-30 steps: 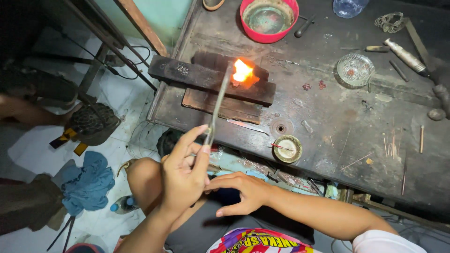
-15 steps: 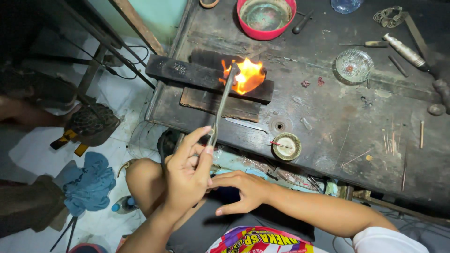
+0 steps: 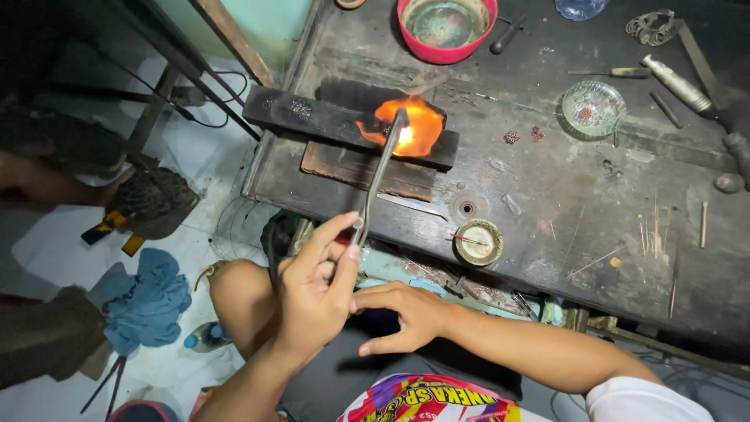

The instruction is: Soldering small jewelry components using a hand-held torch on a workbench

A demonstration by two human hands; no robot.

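Tweezers (image 3: 375, 181), long and metal, run from your left hand (image 3: 316, 293) toward 12 o'clock, with the tips set in the flame (image 3: 406, 129) on the charred block (image 3: 344, 125). Your fingers pinch the rear end, which keeps the hand well clear of the heat. The tips are hidden in the glare, so what they hold cannot be told. Your right hand (image 3: 406, 316) lies open at 3 o'clock of the left, just beside it, holding nothing. The block rests on a scorched board (image 3: 363, 168) near the bench edge (image 3: 500, 289). A red bowl (image 3: 445, 23) stands at 12 o'clock and a small round tin (image 3: 478, 241) at 4 o'clock of the flame. Compared with half a second ago, the flame is wider and lower; both hands are placed as before.
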